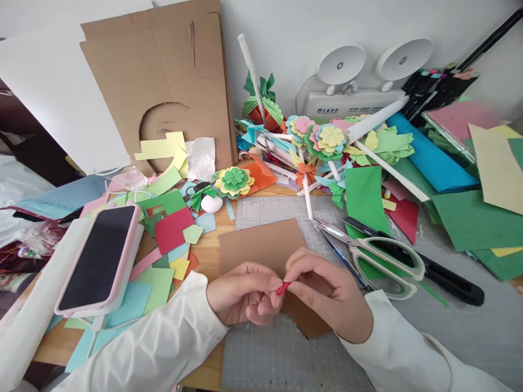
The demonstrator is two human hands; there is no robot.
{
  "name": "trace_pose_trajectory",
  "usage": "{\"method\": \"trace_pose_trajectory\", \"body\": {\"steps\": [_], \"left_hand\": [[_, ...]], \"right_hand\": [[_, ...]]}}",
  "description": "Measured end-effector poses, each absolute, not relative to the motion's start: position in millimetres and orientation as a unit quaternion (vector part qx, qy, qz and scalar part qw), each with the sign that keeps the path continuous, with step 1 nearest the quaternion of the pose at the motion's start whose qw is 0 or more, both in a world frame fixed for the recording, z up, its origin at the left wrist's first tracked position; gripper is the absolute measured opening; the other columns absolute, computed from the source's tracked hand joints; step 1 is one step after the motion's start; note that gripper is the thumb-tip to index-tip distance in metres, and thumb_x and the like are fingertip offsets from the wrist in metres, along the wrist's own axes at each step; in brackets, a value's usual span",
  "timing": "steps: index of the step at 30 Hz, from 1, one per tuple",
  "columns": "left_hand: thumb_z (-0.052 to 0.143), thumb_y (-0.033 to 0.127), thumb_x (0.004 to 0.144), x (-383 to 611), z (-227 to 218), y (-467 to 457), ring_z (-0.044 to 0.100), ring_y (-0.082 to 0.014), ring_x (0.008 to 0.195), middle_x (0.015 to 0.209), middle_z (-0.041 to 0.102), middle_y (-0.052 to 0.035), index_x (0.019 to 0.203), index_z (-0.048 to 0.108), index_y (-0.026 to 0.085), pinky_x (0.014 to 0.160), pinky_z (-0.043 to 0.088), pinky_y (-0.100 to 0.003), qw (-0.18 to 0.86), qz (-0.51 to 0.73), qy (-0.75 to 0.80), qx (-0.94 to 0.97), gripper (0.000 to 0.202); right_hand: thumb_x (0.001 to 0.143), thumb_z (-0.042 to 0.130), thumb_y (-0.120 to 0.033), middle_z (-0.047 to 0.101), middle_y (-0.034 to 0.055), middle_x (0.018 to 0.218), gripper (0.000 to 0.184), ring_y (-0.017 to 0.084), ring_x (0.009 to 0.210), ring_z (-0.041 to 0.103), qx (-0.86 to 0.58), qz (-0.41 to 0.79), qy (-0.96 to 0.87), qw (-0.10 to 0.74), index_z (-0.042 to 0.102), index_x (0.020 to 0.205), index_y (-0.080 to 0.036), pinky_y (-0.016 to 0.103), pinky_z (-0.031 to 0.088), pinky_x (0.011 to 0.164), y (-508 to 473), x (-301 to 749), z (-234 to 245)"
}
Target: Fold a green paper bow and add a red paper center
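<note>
Between my two hands is a small piece of red paper, rolled or folded tight. The fingers and thumb of my left hand pinch it from the left, and my right hand pinches its other end. Just beneath my hands lies a brown cardboard sheet on the grey cutting mat. To the right of my right hand rest scissors with pale handles and a black utility knife. A dark blue pen lies beside them.
Coloured paper scraps spread at the left around a phone on a pink-and-white box. Paper flowers with white stems pile up at the back. Tall cardboard leans on the wall. Green paper sheets lie at the right.
</note>
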State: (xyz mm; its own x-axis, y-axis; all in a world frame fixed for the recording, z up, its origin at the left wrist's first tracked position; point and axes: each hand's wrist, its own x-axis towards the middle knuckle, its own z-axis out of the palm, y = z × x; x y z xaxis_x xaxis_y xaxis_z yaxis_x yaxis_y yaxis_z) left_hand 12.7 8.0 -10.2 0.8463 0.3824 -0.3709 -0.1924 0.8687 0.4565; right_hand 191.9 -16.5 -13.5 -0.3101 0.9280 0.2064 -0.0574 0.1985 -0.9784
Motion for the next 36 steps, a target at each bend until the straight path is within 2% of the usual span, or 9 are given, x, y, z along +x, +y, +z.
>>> {"method": "trace_pose_trajectory", "body": {"steps": [3, 6, 10, 13, 17, 20, 24, 29, 36], "left_hand": [[0.063, 0.04, 0.08, 15, -12, 6, 0.036, -0.0039, 0.033, 0.046, 0.05, 0.0009, 0.062, 0.061, 0.009, 0.035, 0.023, -0.017, 0.912, 0.152, 0.278, 0.261, 0.035], [0.053, 0.052, 0.085, 17, -11, 2, 0.049, -0.008, 0.045, 0.06, 0.06, -0.0045, 0.073, 0.065, 0.009, 0.045, 0.038, -0.021, 0.814, 0.245, 0.351, 0.393, 0.046], [0.055, 0.04, 0.087, 16, -6, -1, 0.058, -0.0142, 0.066, 0.08, 0.066, -0.0088, 0.093, 0.068, 0.01, 0.064, 0.048, -0.026, 0.591, 0.355, 0.417, 0.592, 0.033], [0.061, 0.029, 0.083, 15, -5, -2, 0.06, -0.0164, 0.071, 0.08, 0.067, -0.0092, 0.094, 0.068, 0.011, 0.064, 0.049, -0.026, 0.506, 0.36, 0.431, 0.654, 0.022], [0.06, 0.029, 0.083, 16, -7, 0, 0.056, -0.0117, 0.055, 0.068, 0.065, -0.0067, 0.079, 0.067, 0.01, 0.052, 0.046, -0.022, 0.564, 0.326, 0.442, 0.616, 0.021], [0.063, 0.031, 0.081, 17, -8, 2, 0.052, -0.0083, 0.048, 0.064, 0.064, -0.0047, 0.077, 0.066, 0.009, 0.048, 0.043, -0.02, 0.644, 0.313, 0.438, 0.543, 0.023], [0.068, 0.033, 0.078, 15, -9, 5, 0.049, -0.0068, 0.046, 0.06, 0.064, -0.0034, 0.074, 0.067, 0.01, 0.046, 0.039, -0.018, 0.687, 0.305, 0.437, 0.495, 0.024], [0.067, 0.036, 0.078, 14, -10, 6, 0.05, -0.0065, 0.045, 0.06, 0.064, -0.0032, 0.072, 0.067, 0.01, 0.046, 0.039, -0.018, 0.686, 0.298, 0.437, 0.5, 0.027], [0.057, 0.04, 0.084, 16, -16, 7, 0.055, -0.0095, 0.049, 0.065, 0.064, -0.0063, 0.074, 0.066, 0.008, 0.051, 0.046, -0.022, 0.62, 0.295, 0.432, 0.584, 0.035]], "right_hand": [[0.087, 0.057, -0.028, 0.057, 0.0026, 0.072, 0.014, 0.017, 0.067, 0.056, -0.373, 0.553, -0.591, 0.454, 0.06, 0.076, -0.02, 0.031, 0.046, 0.064, -16, 191, -11], [0.086, 0.057, -0.036, 0.055, 0.0002, 0.064, 0.023, 0.015, 0.059, 0.054, -0.396, 0.613, -0.529, 0.433, 0.055, 0.069, -0.02, 0.029, 0.045, 0.059, -13, 191, -10], [0.079, 0.063, -0.041, 0.048, -0.0036, 0.056, 0.027, 0.011, 0.054, 0.045, -0.481, 0.615, -0.477, 0.403, 0.055, 0.065, -0.019, 0.025, 0.039, 0.053, -10, 192, -11], [0.076, 0.065, -0.041, 0.045, -0.0049, 0.054, 0.027, 0.01, 0.052, 0.04, -0.497, 0.621, -0.47, 0.384, 0.055, 0.064, -0.018, 0.024, 0.036, 0.051, -8, 192, -12], [0.074, 0.065, -0.042, 0.045, -0.0051, 0.053, 0.028, 0.009, 0.051, 0.039, -0.498, 0.633, -0.465, 0.368, 0.055, 0.062, -0.018, 0.025, 0.035, 0.051, -7, 191, -11], [0.074, 0.065, -0.042, 0.046, -0.0047, 0.054, 0.028, 0.009, 0.051, 0.04, -0.502, 0.641, -0.458, 0.358, 0.055, 0.063, -0.018, 0.025, 0.036, 0.051, -7, 191, -11], [0.076, 0.064, -0.038, 0.052, -0.0024, 0.061, 0.022, 0.011, 0.057, 0.047, -0.479, 0.627, -0.48, 0.383, 0.057, 0.069, -0.018, 0.025, 0.04, 0.055, -8, 189, -13], [0.081, 0.059, -0.03, 0.056, 0.0001, 0.068, 0.015, 0.013, 0.065, 0.052, -0.46, 0.574, -0.543, 0.406, 0.058, 0.072, -0.018, 0.026, 0.043, 0.061, -9, 189, -19], [0.083, 0.056, -0.022, 0.059, 0.0006, 0.069, 0.011, 0.014, 0.065, 0.055, -0.479, 0.503, -0.593, 0.407, 0.06, 0.073, -0.018, 0.025, 0.043, 0.061, -6, 187, -27]]}}
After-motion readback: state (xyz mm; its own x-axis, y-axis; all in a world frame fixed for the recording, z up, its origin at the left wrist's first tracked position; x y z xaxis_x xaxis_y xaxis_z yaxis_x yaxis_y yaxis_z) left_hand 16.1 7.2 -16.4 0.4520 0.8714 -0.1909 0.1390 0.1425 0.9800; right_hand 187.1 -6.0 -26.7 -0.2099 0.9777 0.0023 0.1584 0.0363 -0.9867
